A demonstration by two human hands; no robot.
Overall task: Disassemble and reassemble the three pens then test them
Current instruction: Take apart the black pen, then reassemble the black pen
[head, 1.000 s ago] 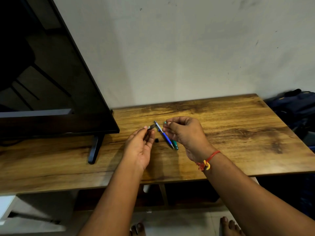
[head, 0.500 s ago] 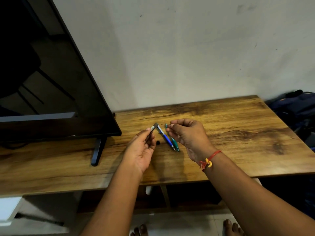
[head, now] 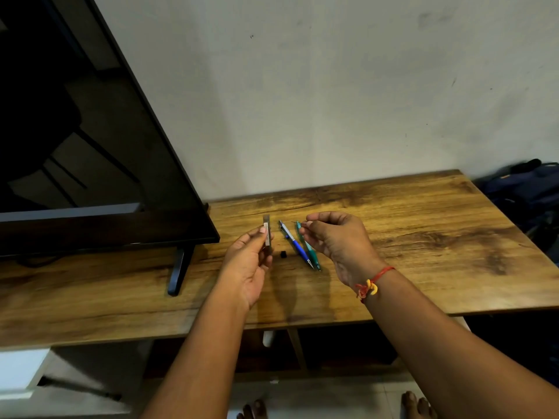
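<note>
We see no container on the wooden table (head: 408, 237); the pen parts lie bare on its top or sit in our hands. We count three pens in all. Two lie whole on the wood between our hands, side by side and slanting toward us: a blue pen (head: 295, 244) with a pale upper half, and a green pen (head: 309, 247) just to its right, nearly touching it, tips pointing our way. The third is apart: our left hand (head: 249, 267) pinches its grey barrel (head: 266, 234) upright between thumb and fingertips, the tube looking dull and see-through with a lighter band along it. Our right hand (head: 338, 243) is curled, its thumb and forefinger pressed together on a thin refill (head: 298, 222), a fine dark sliver sticking out to the left above the green pen; we cannot tell its colour. One small black piece (head: 283, 254) lies on the table between the barrel and the blue pen, clear of both. A red and yellow thread band (head: 370, 284) rings our right wrist. A dark television (head: 90, 146) stands on the table's left part, its one visible foot resting on the wood, and a dark bag (head: 526, 195) sits beyond the right edge.
</note>
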